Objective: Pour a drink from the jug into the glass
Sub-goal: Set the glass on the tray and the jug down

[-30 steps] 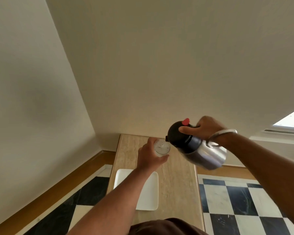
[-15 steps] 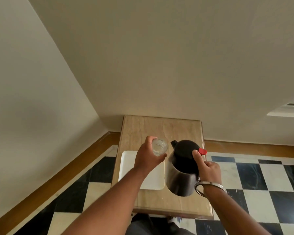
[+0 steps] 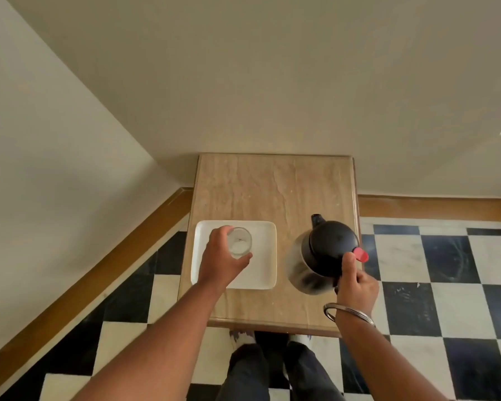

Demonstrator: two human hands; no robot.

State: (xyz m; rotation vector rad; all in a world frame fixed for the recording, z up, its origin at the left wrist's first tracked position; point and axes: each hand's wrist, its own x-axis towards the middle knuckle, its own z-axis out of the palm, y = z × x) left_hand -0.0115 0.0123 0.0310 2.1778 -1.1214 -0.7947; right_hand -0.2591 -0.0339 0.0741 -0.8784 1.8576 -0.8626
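A steel jug (image 3: 321, 256) with a black lid and a red thumb tab stands upright at the right edge of the small beige table (image 3: 275, 186). My right hand (image 3: 356, 282) grips its handle from the near side, thumb by the red tab. A clear glass (image 3: 239, 242) with some liquid in it sits over a white square tray (image 3: 261, 273) on the table's left. My left hand (image 3: 222, 261) is wrapped around the glass from the near left.
The table stands in a corner, with cream walls behind it and to its left. A wooden skirting board (image 3: 434, 205) runs along the walls. Black-and-white checkered floor (image 3: 446, 279) lies to the right. My legs and feet (image 3: 272, 357) are under the table's near edge.
The jug went from tilted over the glass to upright, then moved right to the table's edge. The glass came down and toward me, over the white tray. The view now looks further down.
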